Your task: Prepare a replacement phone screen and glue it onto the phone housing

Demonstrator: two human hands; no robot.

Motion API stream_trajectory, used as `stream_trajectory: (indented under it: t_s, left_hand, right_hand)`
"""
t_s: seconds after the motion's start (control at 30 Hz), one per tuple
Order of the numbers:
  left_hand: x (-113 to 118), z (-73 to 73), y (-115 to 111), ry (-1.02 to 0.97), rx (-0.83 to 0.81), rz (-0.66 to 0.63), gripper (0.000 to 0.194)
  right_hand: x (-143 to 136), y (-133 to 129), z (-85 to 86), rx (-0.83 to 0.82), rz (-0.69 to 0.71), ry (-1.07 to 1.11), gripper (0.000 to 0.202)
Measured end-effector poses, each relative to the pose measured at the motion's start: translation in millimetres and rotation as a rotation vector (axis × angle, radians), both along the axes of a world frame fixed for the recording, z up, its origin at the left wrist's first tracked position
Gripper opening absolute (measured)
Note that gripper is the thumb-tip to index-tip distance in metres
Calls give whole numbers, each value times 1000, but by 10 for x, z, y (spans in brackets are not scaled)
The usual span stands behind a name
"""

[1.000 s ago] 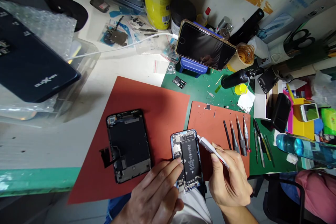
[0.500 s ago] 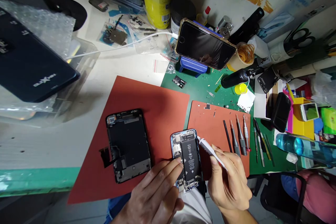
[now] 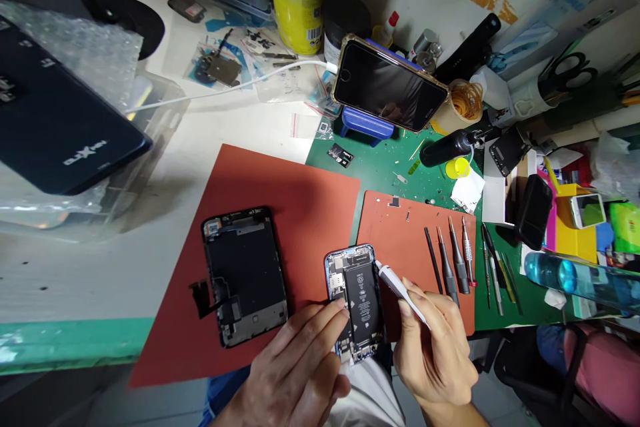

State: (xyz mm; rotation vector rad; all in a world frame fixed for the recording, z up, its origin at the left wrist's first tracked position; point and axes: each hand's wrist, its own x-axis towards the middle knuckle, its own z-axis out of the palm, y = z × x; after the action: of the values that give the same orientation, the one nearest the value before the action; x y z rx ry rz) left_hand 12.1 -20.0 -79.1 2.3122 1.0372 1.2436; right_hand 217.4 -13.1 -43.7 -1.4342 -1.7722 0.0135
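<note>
An opened phone body [image 3: 364, 303], its battery and circuit boards bare, is held at the front edge of the work mats. My left hand [image 3: 300, 360] grips it from the left, fingertips resting on the inner parts beside the battery. Between the fingers and thumb of my right hand [image 3: 437, 340] is a white pen-shaped tool [image 3: 397, 283], slanting up to the left. Its thin tip is at the upper right rim of the phone body; whether it touches is too small to tell. The detached phone screen [image 3: 250, 287] lies inner side up on the left red mat, with a flex cable sticking out.
Several screwdrivers [image 3: 457, 253] lie on the right red mat [image 3: 390, 233], near tweezers [image 3: 493, 267]. Behind, a phone [image 3: 390, 83] leans on a blue stand [image 3: 367, 123], with a white cable [image 3: 240, 87] plugged in. A blue bottle [image 3: 575, 277] lies at right.
Nearly nothing differs. The whole view has shifted very slightly; both hands, the phone body and the pen-shaped tool keep almost the same positions.
</note>
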Motion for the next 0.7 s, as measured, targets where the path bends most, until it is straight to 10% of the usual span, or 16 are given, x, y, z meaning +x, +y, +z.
stream_trajectory:
  t_s: [0.7]
  left_hand:
    - [9, 20, 26, 8, -17, 11, 35]
  right_hand:
    - [21, -69, 0, -17, -19, -7, 55]
